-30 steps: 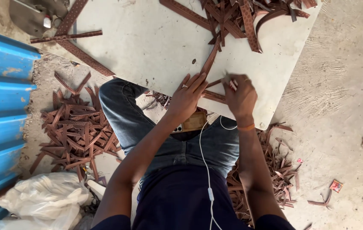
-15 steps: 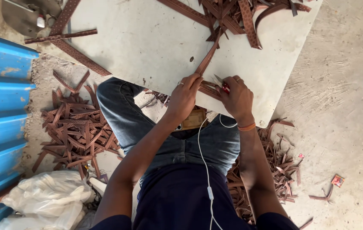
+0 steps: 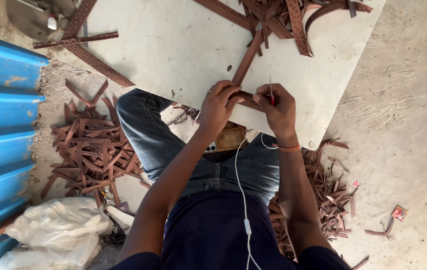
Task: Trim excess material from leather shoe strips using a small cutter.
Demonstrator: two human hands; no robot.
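- Pinching one brown leather strip (image 3: 247, 62) at its near end, left hand (image 3: 217, 107) has fingers pressed together on it at the near edge of the white board (image 3: 173, 45).
- Right hand (image 3: 279, 111), just beside the left, is closed on a thin needle-like tool (image 3: 271, 90) with a red grip, tip pointing up away from the body.
- Strip's long axis runs from the hands diagonally up and away across the board toward the strip pile (image 3: 283, 15) at the board's far edge.
- Both hands meet at the same strip end; left covers more of it.
- Hidden: the strip end under the fingers, and whether the tool tip touches leather, cannot tell.
- Scrap heap (image 3: 91, 152) lies on the floor left of the board; white earphone cable (image 3: 243, 200) hangs below it; blue corrugated sheet (image 3: 3, 115) is cut off at frame edge.
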